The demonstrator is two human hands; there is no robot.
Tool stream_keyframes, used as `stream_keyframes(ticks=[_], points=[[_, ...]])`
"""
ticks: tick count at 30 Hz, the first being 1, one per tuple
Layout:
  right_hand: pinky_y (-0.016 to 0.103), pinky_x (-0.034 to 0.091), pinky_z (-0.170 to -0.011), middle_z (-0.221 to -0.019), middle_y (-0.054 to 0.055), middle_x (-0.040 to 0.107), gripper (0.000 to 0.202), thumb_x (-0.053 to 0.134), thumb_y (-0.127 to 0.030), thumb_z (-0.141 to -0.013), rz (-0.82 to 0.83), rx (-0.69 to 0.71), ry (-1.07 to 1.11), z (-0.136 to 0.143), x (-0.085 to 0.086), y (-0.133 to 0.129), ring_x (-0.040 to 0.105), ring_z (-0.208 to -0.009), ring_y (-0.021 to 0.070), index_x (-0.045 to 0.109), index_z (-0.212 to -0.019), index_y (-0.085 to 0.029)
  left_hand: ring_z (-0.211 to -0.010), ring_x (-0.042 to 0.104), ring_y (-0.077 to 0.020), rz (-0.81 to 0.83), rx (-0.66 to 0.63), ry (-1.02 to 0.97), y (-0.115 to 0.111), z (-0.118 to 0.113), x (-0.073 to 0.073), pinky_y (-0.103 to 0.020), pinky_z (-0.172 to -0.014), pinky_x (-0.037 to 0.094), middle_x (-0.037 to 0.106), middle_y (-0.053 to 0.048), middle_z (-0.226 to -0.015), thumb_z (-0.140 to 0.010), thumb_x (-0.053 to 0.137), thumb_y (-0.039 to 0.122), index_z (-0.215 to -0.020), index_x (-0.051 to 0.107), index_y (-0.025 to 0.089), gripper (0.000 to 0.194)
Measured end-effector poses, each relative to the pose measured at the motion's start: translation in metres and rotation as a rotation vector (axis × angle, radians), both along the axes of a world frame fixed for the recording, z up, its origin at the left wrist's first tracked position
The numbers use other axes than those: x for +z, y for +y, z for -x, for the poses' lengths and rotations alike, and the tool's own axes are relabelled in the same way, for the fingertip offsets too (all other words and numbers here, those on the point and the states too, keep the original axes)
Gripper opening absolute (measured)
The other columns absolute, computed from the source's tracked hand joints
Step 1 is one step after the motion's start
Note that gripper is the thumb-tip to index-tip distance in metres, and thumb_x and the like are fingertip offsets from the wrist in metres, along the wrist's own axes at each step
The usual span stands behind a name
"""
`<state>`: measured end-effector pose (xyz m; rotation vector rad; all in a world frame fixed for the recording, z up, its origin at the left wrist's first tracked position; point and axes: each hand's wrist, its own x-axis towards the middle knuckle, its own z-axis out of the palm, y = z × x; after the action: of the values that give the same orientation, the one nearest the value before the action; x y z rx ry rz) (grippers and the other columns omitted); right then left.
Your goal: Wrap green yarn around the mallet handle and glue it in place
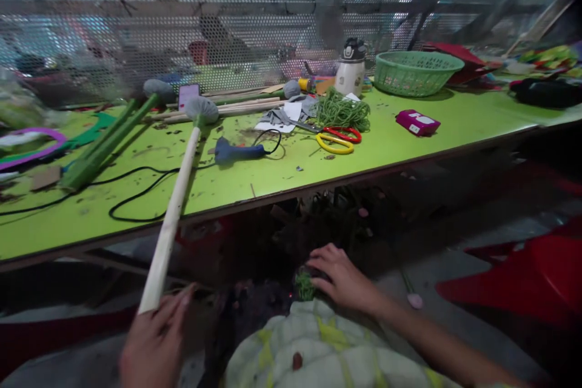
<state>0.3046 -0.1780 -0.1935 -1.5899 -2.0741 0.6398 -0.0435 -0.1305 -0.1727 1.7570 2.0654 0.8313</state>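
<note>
My left hand (154,336) is closed round the lower end of a pale wooden stick (170,212). The stick slants up over the table edge to a round grey fabric-covered head (201,110) with a green part beneath it. Low in front of me, my right hand (339,276) has its fingers bent at a small clump of green string (304,286), at the edge of the checked cloth (318,339) over my lap. The fingertips are partly in shadow. A blue glue gun (239,151) with a black cord lies on the table right of the stick.
On the green table (282,179) lie scissors (336,139) with red and yellow handles, a heap of green string (343,112), a magenta packet (417,122) and green-wrapped stems (109,145). A bottle (350,70) and green basket (418,73) stand behind. A red stool (527,273) is right.
</note>
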Motion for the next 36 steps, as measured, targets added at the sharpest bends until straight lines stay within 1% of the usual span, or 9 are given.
stream_keyframes(ticks=[5,8,11,14,18,23,29,33,36], points=[[0.027,0.043,-0.083,-0.097,0.008,0.064,0.024,0.039,-0.022,-0.096,-0.007,-0.028,0.021,-0.008,0.013,0.009,0.056,-0.093,0.0164,0.062,-0.1,-0.015,-0.082,0.062,-0.0197,0.057,-0.384,-0.269,-0.025,-0.075,0.022,-0.026,-0.072,0.048,0.065,-0.004,-0.087,-0.079,0.055,0.044,-0.092,0.074,0.021,0.033],[0.031,0.04,-0.088,-0.111,0.008,0.062,0.025,0.047,-0.026,-0.093,0.012,0.048,-0.017,0.006,0.001,0.017,0.052,-0.103,0.0189,0.058,-0.114,-0.019,-0.079,0.063,-0.0186,0.161,-0.441,-0.392,-0.025,-0.095,0.031,-0.025,-0.071,0.048,0.068,-0.004,-0.081,-0.082,0.052,0.042,-0.088,0.075,0.019,0.033],[0.043,0.035,-0.091,-0.111,0.01,0.063,0.029,0.066,-0.027,-0.08,0.059,0.112,-0.093,0.024,-0.029,0.027,0.049,-0.107,0.0276,0.065,-0.108,-0.02,-0.074,0.063,-0.0184,0.163,-0.373,-0.393,-0.016,-0.087,0.027,-0.025,-0.066,0.048,0.068,-0.003,-0.075,-0.083,0.05,0.043,-0.09,0.074,0.018,0.035],[0.049,0.029,-0.092,-0.104,0.013,0.066,0.016,0.062,-0.024,-0.082,0.086,0.093,-0.133,0.029,-0.058,0.031,0.047,-0.108,0.0306,0.07,-0.094,-0.016,-0.08,0.062,-0.0213,0.097,-0.267,-0.33,-0.008,-0.057,0.017,-0.027,-0.068,0.047,0.069,-0.006,-0.084,-0.082,0.05,0.042,-0.09,0.073,0.017,0.035],[0.046,0.031,-0.089,-0.1,0.011,0.067,0.015,0.055,-0.018,-0.086,0.096,0.025,-0.096,0.016,-0.069,0.029,0.049,-0.103,0.0275,0.069,-0.092,-0.015,-0.079,0.057,-0.0248,0.019,-0.215,-0.215,-0.002,-0.022,0.007,-0.034,-0.073,0.043,0.064,-0.007,-0.081,-0.072,0.06,0.036,-0.078,0.075,0.019,0.023],[0.037,0.042,-0.081,-0.086,0.008,0.069,0.018,0.051,-0.017,-0.088,0.068,0.015,0.099,0.033,-0.028,0.026,0.058,-0.086,0.0209,0.069,-0.086,-0.016,-0.088,0.053,-0.0255,-0.033,-0.279,-0.203,-0.006,-0.043,0.017,-0.037,-0.084,0.04,0.062,-0.008,-0.085,-0.075,0.059,0.032,-0.082,0.076,0.021,0.021],[0.03,0.047,-0.082,-0.114,0.008,0.062,0.031,0.059,-0.022,-0.084,0.086,0.176,0.685,0.073,0.054,0.034,0.057,-0.102,0.0186,0.06,-0.114,-0.02,-0.076,0.058,-0.0173,0.145,-0.552,-0.535,-0.008,-0.101,0.06,-0.025,-0.069,0.045,0.063,-0.004,-0.077,-0.083,0.055,0.033,-0.084,0.076,0.02,0.026],[0.025,0.046,-0.062,-0.072,0.0,0.063,0.026,0.065,-0.026,-0.079,0.385,0.223,0.84,0.063,0.075,0.043,0.058,-0.064,0.0127,0.068,-0.103,-0.016,-0.073,0.053,-0.0166,0.173,-0.488,-0.699,-0.006,-0.106,0.081,-0.024,-0.066,0.041,0.059,-0.003,-0.074,-0.079,0.062,0.031,-0.077,0.076,0.017,0.02],[0.022,0.037,-0.05,-0.053,-0.003,0.052,0.023,0.064,-0.034,-0.08,0.4,0.17,0.743,0.038,0.077,0.043,0.045,-0.049,0.0093,0.073,-0.077,-0.012,-0.069,0.05,-0.0135,0.238,-0.478,-0.839,-0.007,-0.1,0.082,-0.023,-0.063,0.039,0.062,-0.004,-0.082,-0.078,0.064,0.029,-0.074,0.074,0.015,0.018]])
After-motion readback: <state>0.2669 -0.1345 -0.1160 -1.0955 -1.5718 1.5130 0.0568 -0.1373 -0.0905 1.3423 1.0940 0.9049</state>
